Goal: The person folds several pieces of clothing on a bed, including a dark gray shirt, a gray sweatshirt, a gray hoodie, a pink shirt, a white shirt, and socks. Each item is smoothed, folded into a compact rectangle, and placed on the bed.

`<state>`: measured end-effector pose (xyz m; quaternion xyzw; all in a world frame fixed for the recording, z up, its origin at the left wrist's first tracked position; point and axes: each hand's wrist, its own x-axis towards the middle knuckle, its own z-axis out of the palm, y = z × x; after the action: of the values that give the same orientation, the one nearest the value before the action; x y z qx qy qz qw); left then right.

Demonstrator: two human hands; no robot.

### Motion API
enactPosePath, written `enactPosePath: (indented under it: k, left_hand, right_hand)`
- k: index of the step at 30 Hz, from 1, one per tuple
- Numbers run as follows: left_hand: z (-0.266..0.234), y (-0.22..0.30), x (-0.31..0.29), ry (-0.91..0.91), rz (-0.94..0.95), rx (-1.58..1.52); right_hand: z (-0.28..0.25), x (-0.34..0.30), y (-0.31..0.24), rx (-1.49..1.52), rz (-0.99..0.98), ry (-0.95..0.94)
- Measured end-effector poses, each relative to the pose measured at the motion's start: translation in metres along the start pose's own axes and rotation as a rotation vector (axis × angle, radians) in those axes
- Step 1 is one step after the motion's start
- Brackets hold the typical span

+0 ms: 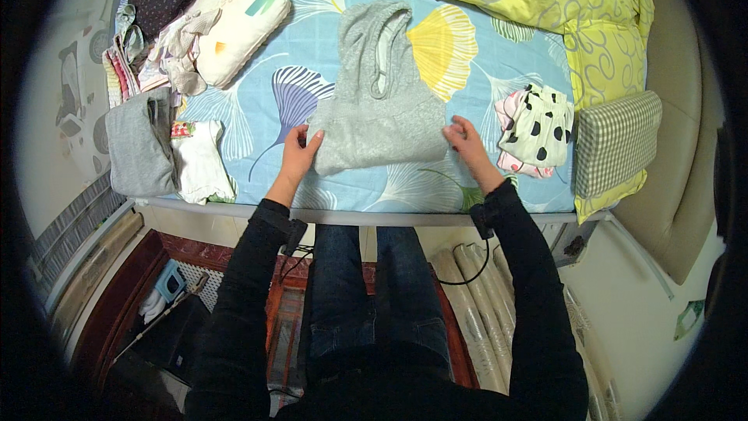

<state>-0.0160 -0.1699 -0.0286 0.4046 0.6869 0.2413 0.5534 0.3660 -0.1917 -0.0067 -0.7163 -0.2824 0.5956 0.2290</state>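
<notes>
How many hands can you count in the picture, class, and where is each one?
2: the left hand is at the left edge of the grey hoodie, and the right hand is at its right edge. No others show.

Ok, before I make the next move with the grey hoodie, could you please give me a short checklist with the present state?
1. Grey hoodie lying on the blue patterned sheet: ok.
2. Hood pointing away from you: ok.
3. Left hand at the hoodie's left edge: ok.
4. Right hand gripping the right edge: cannot tell; it is close, but the contact is unclear.
5. Sleeves tucked underneath: cannot tell, they are not visible.
6. Black-spotted clothing clear of the hoodie: ok, it lies apart on the right.
</notes>
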Motion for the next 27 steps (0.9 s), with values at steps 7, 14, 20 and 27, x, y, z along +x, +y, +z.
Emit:
enactPosePath:
  k: [7, 14, 20, 27]
  left_hand:
    - [0.037, -0.034, -0.022, 0.194, -0.182, 0.208]
    - [0.022, -0.025, -0.047, -0.009, -0.234, 0.491]
    - [0.033, 0.043, -0.061, -0.036, 0.555, 0.701]
    - [0.078, 0.044, -0.047, -0.54, 0.698, 1.169]
  right_hand:
    - [0.025, 0.02, 0.046, -0.136, 0.129, -0.015]
    - [0.022, -0.008, 0.069, -0.445, -0.034, -0.084]
    - [0.018, 0.022, 0.02, -0.49, -0.318, 0.145]
    - [0.023, 0.1, -0.078, -0.506, -0.537, -0.019]
